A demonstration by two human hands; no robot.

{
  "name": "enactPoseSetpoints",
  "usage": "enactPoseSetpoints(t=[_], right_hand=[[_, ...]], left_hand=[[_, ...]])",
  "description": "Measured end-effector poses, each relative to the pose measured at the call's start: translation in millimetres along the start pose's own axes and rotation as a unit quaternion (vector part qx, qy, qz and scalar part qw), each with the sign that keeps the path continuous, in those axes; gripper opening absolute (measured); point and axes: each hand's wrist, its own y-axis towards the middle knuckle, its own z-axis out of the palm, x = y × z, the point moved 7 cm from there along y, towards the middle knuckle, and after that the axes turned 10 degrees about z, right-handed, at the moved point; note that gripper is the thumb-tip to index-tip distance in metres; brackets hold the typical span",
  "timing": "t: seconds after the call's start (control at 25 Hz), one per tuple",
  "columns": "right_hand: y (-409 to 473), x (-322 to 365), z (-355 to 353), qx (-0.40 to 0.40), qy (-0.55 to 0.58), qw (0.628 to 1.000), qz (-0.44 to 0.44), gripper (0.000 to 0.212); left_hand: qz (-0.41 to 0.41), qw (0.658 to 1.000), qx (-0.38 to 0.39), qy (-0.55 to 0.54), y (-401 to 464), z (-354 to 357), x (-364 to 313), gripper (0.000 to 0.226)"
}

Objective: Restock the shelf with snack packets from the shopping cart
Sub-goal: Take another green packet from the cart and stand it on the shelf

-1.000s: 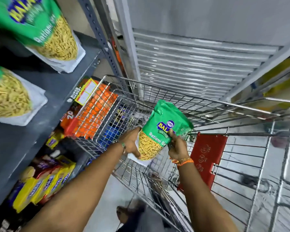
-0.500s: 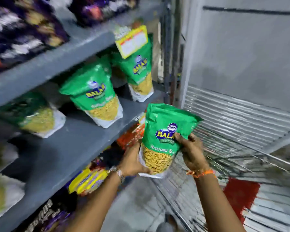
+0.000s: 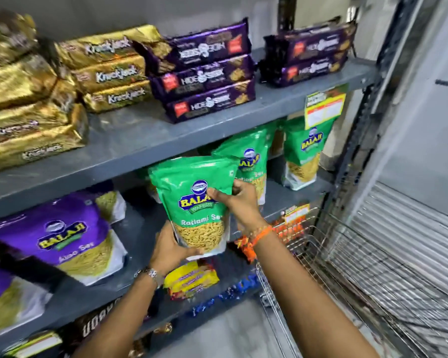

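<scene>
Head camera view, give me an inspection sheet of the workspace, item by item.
Surface: grey metal shelf, several tiers; the middle tier has bare space behind the held packet.
Job's things: green Balaji Ratlami Sev packet held upright in front of the middle tier; two matching green packets stand to its right; wire shopping cart at lower right.
Clutter: gold Krackjack packs and purple Hide & Seek packs stacked on the top tier; purple Balaji packets at left; a yellow price tag hangs from the shelf edge.
Grippers: left hand grips the packet's bottom; right hand grips its right edge.
Cables: nothing seen.
Surroundings: ribbed metal shutter at right.
</scene>
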Motion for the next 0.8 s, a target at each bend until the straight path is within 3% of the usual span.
enactPoseSetpoints(t=[0.16, 0.28, 0.48, 0.56, 0.68, 0.72, 0.8], right_hand=[[43, -7, 51, 0.036, -0.018, 0.999, 0.011, 0.024], [59, -20, 69, 0.044, -0.038, 0.998, 0.017, 0.025], [61, -29, 66, 0.039, -0.054, 0.997, 0.028, 0.037], [50, -30, 35, -0.042, -0.046, 0.998, 0.001, 0.043], [22, -32, -42, -0.270, -0.054, 0.957, -0.089, 0.062], [18, -32, -62, -0.329, -0.097, 0.934, -0.098, 0.077], [29, -37, -81, -0.363, -0.209, 0.906, -0.060, 0.116]], left_hand=[[-0.028, 0.995, -0.068, -0.066, 27, -25, 20, 0.109], [-0.028, 0.994, -0.075, -0.080, 38, -29, 32, 0.113], [-0.026, 0.987, -0.098, -0.121, 39, -23, 48, 0.137], [-0.036, 0.989, -0.089, -0.111, 40, -21, 52, 0.129], [-0.043, 0.991, -0.089, -0.093, 43, -23, 58, 0.120], [-0.047, 0.991, -0.091, -0.091, 45, -23, 61, 0.117], [-0.062, 0.989, -0.095, -0.092, 46, -18, 66, 0.105]])
